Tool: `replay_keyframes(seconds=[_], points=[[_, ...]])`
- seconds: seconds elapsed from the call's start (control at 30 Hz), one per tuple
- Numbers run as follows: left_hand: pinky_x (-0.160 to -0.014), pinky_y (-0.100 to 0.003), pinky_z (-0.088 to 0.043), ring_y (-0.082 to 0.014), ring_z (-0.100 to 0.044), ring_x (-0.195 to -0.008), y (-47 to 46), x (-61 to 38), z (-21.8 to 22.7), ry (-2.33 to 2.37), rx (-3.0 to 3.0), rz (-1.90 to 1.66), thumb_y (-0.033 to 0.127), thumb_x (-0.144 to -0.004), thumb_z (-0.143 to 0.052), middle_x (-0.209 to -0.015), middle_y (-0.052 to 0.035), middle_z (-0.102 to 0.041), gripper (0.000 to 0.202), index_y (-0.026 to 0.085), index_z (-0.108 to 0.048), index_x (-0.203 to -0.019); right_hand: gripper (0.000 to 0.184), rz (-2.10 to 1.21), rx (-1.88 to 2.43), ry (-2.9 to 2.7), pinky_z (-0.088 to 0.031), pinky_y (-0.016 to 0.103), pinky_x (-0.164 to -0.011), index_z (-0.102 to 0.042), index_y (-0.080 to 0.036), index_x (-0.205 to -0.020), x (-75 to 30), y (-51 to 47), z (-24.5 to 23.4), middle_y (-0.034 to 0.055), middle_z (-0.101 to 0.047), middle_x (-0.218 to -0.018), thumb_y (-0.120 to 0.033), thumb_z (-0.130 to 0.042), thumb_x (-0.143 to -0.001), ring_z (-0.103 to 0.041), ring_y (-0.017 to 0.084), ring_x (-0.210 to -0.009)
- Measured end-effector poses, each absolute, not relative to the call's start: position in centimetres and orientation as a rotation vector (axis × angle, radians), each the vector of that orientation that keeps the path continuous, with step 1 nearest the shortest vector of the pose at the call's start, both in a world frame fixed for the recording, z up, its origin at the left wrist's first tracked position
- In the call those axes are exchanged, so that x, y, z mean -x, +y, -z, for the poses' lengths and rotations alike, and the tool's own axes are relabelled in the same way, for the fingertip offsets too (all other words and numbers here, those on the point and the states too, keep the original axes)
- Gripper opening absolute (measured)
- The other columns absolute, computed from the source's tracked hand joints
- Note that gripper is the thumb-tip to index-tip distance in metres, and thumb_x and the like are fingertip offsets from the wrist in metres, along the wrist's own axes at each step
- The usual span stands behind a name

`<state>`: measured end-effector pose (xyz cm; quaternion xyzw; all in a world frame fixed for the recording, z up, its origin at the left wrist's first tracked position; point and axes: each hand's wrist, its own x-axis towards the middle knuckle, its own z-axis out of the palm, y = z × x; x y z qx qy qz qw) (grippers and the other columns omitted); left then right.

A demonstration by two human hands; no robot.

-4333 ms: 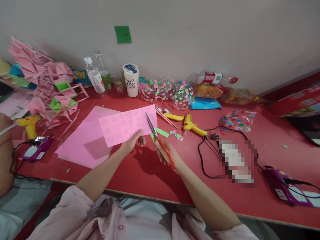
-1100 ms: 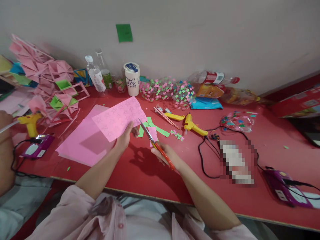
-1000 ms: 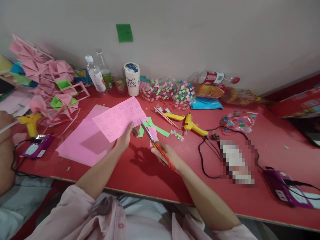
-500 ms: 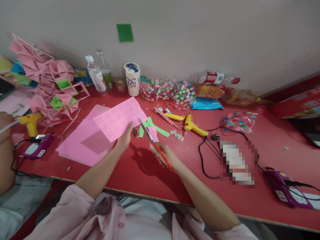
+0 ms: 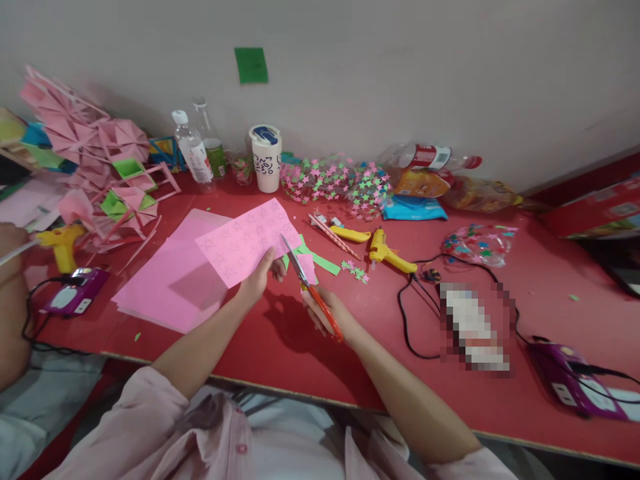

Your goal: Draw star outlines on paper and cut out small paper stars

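Note:
A pink sheet of paper with rows of drawn stars is pinched at its lower right by my left hand, thumb on top. My right hand is closed on orange-handled scissors, whose blades point up and left over the sheet's right edge. Under the blades on the table lie green paper strips and a small pink paper scrap. Larger pink sheets are stacked to the left of my left hand. Small cut paper stars lie beyond the scissors.
Yellow glue gun, with its black cord, lies right of my hands near a yellow cutter. Bottles and a white cup stand along the wall. Pink paper models fill the left back. Another person's arm rests at far left.
My left hand has brought the star-marked sheet slightly right and down, so the scissor blades now overlap its right edge more. The scissors have hardly moved.

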<state>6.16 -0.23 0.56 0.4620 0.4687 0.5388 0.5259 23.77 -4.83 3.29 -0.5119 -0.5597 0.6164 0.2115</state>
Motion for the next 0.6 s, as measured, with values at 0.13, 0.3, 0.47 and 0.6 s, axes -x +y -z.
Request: replay_keyframes(seconds=[0.13, 0.3, 0.47, 0.6], points=[[-0.050, -0.024, -0.041, -0.0080, -0.049, -0.042, -0.2, -6.1, -0.6, 1.105, -1.102, -1.297, 0.055, -0.086, -0.041, -0.048, 0.0004, -0.056, 0.052, 0.017, -0.055, -0.054, 0.044, -1.687, 1.451, -1.560, -0.030, 0.019, -0.029, -0.039, -0.022, -0.070, -23.8, -4.8, -3.2, -0.0096, -0.040, -0.036, -0.064, -0.046, -0.082, -0.037, 0.007, -0.026], [-0.051, -0.024, -0.041, -0.0078, -0.049, -0.042, -0.4, -6.3, -0.9, 1.103, -1.119, -1.255, 0.057, -0.086, -0.040, -0.048, -0.0004, -0.056, 0.055, 0.017, -0.054, -0.050, 0.045, -1.701, 1.390, -1.556, -0.031, 0.018, -0.030, -0.039, -0.021, -0.072, -23.8, -4.9, -3.4, -0.0100, -0.040, -0.038, -0.065, -0.045, -0.082, -0.034, 0.006, -0.027], [-0.050, -0.024, -0.041, -0.0074, -0.049, -0.042, -0.8, -6.8, -1.5, 1.105, -1.124, -1.218, 0.058, -0.085, -0.040, -0.049, -0.0016, -0.058, 0.057, 0.016, -0.057, -0.050, 0.049, -1.704, 1.356, -1.557, -0.030, 0.018, -0.031, -0.039, -0.021, -0.073, -23.8, -5.0, -3.6, -0.0106, -0.039, -0.038, -0.069, -0.042, -0.081, -0.033, 0.005, -0.027], [-0.051, -0.024, -0.042, -0.0073, -0.049, -0.042, -0.9, -6.8, -1.6, 1.106, -1.116, -1.229, 0.057, -0.085, -0.041, -0.049, -0.0015, -0.058, 0.056, 0.016, -0.057, -0.050, 0.048, -1.710, 1.341, -1.561, -0.029, 0.018, -0.031, -0.040, -0.021, -0.073, -23.8, -4.9, -3.5, -0.0106, -0.039, -0.036, -0.068, -0.041, -0.082, -0.033, 0.005, -0.026]])
